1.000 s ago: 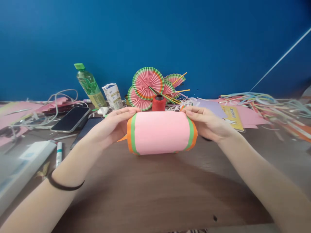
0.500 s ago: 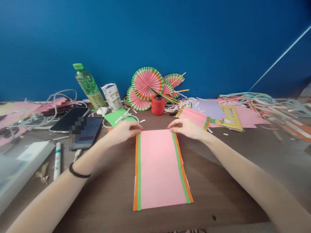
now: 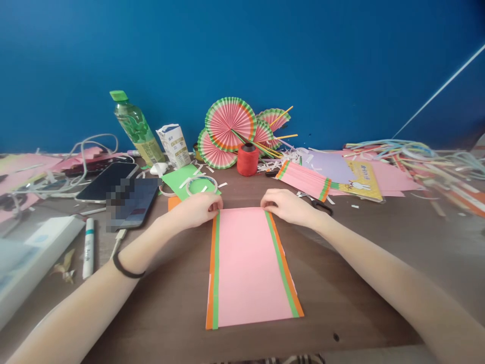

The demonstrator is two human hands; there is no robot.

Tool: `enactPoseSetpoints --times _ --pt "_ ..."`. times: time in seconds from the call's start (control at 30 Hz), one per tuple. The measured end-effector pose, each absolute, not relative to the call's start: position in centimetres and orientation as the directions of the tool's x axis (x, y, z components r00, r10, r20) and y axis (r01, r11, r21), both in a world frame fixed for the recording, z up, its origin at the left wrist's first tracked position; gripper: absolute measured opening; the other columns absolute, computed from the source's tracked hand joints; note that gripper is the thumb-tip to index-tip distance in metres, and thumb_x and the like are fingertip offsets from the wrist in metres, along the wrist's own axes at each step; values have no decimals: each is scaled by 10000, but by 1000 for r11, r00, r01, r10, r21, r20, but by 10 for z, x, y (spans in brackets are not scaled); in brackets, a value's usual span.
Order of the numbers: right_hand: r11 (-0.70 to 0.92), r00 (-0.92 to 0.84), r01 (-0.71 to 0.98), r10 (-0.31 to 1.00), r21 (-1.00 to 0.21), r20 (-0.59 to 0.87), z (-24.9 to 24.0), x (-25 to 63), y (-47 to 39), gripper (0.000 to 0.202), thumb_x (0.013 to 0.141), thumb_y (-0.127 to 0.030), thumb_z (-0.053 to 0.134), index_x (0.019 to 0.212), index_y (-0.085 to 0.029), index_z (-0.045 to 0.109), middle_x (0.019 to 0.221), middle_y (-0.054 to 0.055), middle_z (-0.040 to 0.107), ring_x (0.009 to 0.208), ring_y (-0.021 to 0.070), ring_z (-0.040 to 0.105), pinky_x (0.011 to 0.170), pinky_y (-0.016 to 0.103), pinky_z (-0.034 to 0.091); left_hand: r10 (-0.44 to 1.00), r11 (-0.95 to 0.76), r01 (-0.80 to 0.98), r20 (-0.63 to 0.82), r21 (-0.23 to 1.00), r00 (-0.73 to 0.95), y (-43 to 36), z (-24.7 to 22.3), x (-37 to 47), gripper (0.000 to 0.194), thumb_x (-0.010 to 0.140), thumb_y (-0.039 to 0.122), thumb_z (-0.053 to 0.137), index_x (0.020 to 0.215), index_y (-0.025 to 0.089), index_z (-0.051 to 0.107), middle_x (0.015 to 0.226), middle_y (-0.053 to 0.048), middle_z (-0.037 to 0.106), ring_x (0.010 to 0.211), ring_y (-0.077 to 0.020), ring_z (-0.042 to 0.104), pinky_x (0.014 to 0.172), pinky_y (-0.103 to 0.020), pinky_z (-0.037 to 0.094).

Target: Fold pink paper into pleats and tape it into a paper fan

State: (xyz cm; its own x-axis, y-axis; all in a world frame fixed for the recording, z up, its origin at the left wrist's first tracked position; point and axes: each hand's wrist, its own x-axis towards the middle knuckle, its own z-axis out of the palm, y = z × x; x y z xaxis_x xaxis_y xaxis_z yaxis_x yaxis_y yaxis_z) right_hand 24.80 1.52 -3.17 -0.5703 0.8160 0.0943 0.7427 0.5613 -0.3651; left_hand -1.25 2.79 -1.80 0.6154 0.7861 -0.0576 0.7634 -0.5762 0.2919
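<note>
Two-handed, holds the far corners of the pink sheet (image 3: 248, 268) (edged green and orange) clamped in the grip of left hand (image 3: 199, 208) and right hand (image 3: 287, 205) — laid out on the tabletop (image 3: 341, 298), nearer than the red spool (image 3: 247, 161).

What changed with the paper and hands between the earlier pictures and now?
The pink paper, curled up a second ago, now lies flat on the table, with the left hand and right hand at its far corners. The bottle and fans stayed put.
</note>
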Motion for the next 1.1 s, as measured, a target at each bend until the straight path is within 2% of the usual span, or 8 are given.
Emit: enactPoseSetpoints --times 0.27,0.77,1.1 --pt "588 -588 799 808 -126 38 -30 242 5 234 813 -38 409 888 -149 602 899 79 598 880 192 552 711 274 377 780 -611 769 -25 189 625 25 -21 -10 120 718 141 442 744 186 550 727 -17 577 667 -154 536 574 -246 359" --pt "604 -603 797 797 -13 32 -28 239 1 218 786 -17 420 864 -145 579 870 79 595 839 199 524 704 284 343 771 -637 771 3 19 637 20 -19 -6 144 755 116 431 734 200 547 753 -12 600 695 -163 550 529 -253 303" --pt "608 -626 767 779 205 32 -33 233 0 227 772 0 404 849 -124 579 838 108 593 787 215 520 662 308 285 665 -713 662 80 -230 743 19 -24 -5 197 789 69 398 786 185 557 787 -54 595 739 -186 558 635 -293 363"
